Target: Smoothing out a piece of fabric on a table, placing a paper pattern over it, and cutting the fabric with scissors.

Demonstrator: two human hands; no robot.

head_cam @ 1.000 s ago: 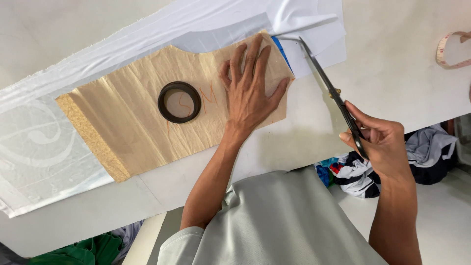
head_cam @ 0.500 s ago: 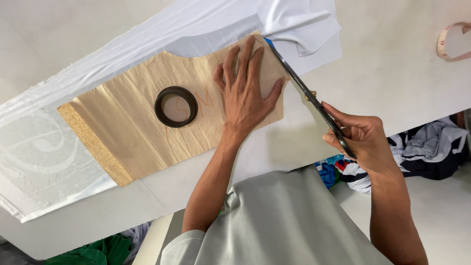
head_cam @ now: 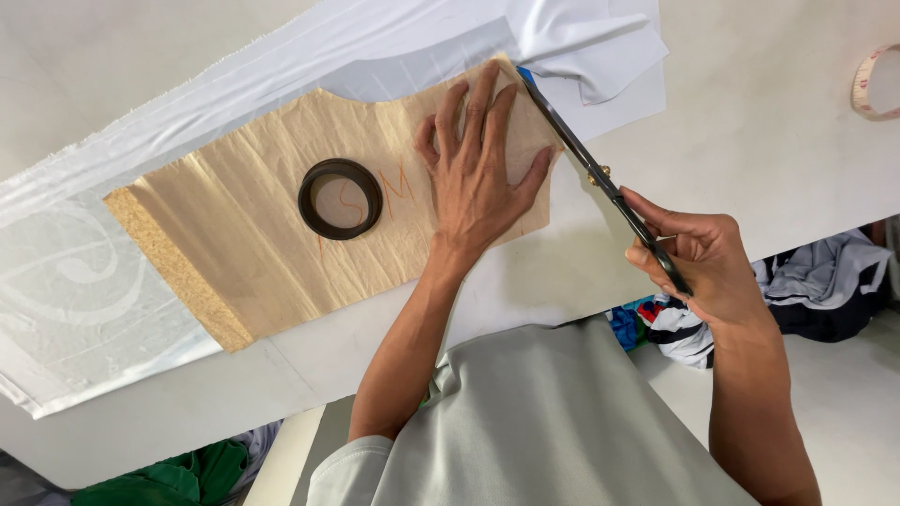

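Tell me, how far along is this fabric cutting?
Done: the tan paper pattern lies on the white fabric, weighted by a dark ring. In hand: the left hand presses the pattern while the right hand runs scissors along its right edge. Left: the other edges look uncut.

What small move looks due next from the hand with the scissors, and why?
Probably another short snip forward along the pattern's edge. The right hand holds the scissors with the blades lying along the right edge of the tan paper pattern, the tips near its upper corner, while the left hand presses the pattern flat on the white fabric.
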